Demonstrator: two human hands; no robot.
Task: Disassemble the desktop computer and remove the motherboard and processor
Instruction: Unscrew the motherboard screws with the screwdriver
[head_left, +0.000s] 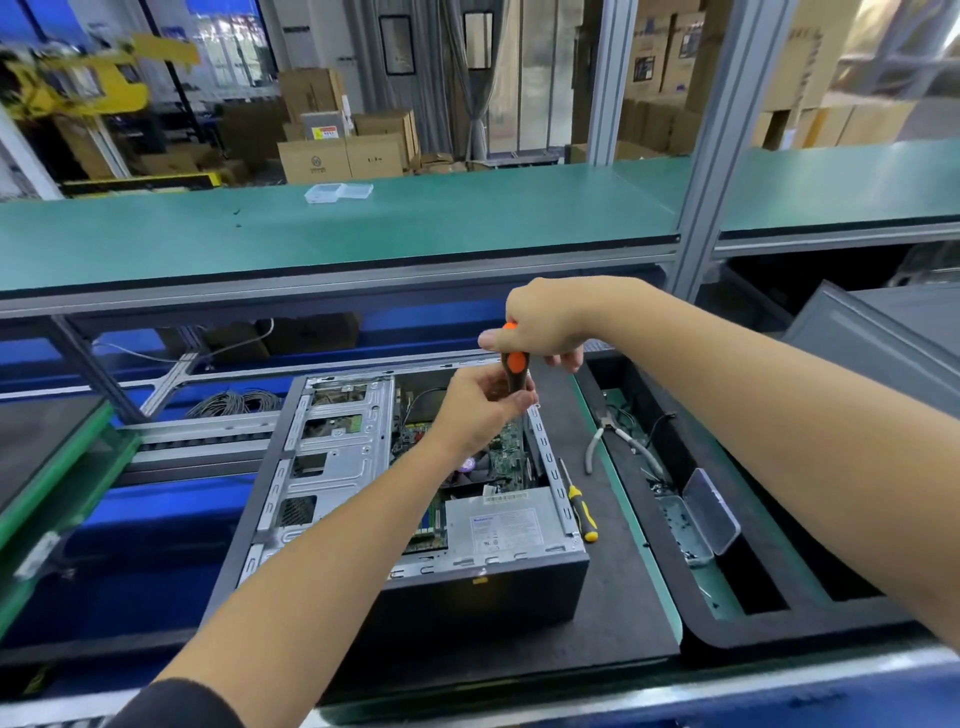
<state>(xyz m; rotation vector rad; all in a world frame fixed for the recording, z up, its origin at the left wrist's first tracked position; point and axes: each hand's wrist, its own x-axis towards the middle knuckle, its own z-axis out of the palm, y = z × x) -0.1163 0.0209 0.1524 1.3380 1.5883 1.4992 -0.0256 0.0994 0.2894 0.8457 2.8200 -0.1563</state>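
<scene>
Both forearms are reaching in from the bottom of the view and meeting above the far right corner of the open computer case (332, 467). The right hand (545, 325) is sitting uppermost, its fingers curling down around the top of the orange-and-black screwdriver (515, 370). The left hand (480, 410) is lying just below it, at about 7 o'clock from the right one, with fingers and thumb wrapping the lower black part of the handle. The screwdriver is standing nearly upright, its long axis running 12 to 6 o'clock and its tip end pointing down into the case; the tip itself is hidden behind the left hand.

The case is lying on its side on a dark mat (613, 587), open face up, with the green motherboard (501, 452) showing under the hands and the power supply (504, 522) at its near right. A yellow-handled screwdriver (579, 501) is lying just beside the case's right wall, at 3 o'clock. Pliers (618, 436) and an open clear box (701, 512) are lying farther right.
</scene>
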